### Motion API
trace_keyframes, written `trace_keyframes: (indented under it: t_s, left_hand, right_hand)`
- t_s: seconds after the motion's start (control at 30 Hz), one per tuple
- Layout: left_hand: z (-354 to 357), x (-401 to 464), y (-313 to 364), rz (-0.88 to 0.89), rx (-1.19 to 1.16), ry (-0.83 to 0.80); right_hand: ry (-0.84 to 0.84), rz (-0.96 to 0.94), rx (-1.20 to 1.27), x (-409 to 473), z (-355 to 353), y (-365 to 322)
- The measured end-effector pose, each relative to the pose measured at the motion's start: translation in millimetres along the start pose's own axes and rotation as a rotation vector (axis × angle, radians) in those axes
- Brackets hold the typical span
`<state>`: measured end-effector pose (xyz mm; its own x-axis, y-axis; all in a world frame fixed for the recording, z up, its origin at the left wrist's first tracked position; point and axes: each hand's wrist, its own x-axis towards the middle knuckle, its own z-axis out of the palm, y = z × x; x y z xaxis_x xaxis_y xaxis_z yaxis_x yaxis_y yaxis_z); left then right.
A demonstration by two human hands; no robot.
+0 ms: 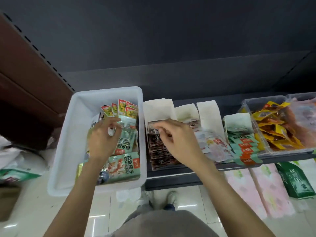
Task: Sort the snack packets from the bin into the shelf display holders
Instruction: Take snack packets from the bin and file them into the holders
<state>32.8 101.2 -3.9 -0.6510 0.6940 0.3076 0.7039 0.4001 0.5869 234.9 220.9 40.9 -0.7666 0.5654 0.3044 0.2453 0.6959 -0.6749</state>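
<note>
Two hands at work: my left hand point(104, 134) grips a small pale packet point(111, 131) in the white bin point(75, 130); my right hand point(174, 134) pinches a dark brown packet point(153, 130) into the far-left holder point(158, 108)

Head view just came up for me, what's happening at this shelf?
A person is sorting snack packets. The left hand reaches into the white bin and grips a pale green packet. The right hand pinches a dark brown packet at the top of the leftmost display holder, already stacked with similar packets.

A shop: dark shelf point(188, 175) of display holders point(159, 108), snack packets point(244, 146).
</note>
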Motion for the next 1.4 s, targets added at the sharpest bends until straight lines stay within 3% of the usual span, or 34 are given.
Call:
trace_keyframes:
  t_s: [0.13, 0.3, 0.4, 0.53, 0.6, 0.67, 0.8, 0.97, 1.07, 1.17, 1.3, 1.4]
  left_hand:
    - [-9, 3, -52, -0.151, 0.04, -0.105]
    - [7, 20, -74, -0.175, 0.102, -0.267]
    - [23, 21, -77, -0.172, 0.188, -0.428]
    - [30, 20, -85, -0.164, 0.102, -0.469]
    - [25, 24, -86, -0.216, -0.027, -0.414]
    - [19, 33, -89, -0.383, -0.245, -0.307]
    - [18, 59, -104, -0.64, -0.441, -0.206]
    - [22, 82, -102, -0.502, -0.254, -0.199]
    - [24, 88, -101, -0.428, -0.151, -0.19]
    - [5, 88, -98, -0.387, -0.188, -0.042]
    - [-44, 83, -83, -0.542, -0.639, 0.196]
    - [-67, 75, -55, -0.545, -0.941, 0.225]
  right_hand:
    - [-0.282, 0.038, -0.114, 50, 69, -19]
    - [-0.546, 0.213, -0.341, 105, 151, -10]
    - [-0.5, 0.389, -0.366, 126, 180, -4]
    - [-0.381, 0.581, -0.293, 148, 199, -6]
    - [-0.335, 0.514, -0.352, 153, 201, -7]
    - [-0.287, 0.403, -0.388, 154, 199, -6]
    - [-0.338, 0.238, -0.47, 145, 196, -5]
    - [-0.36, 0.162, -0.605, 136, 202, -1]
    - [-0.39, 0.212, -0.605, 136, 202, -2]
    - [-0.429, 0.353, -0.38, 137, 192, -4]
    - [-0.213, 0.471, 0.218, 121, 162, -26]
    - [-0.113, 0.633, 0.779, 102, 135, -48]
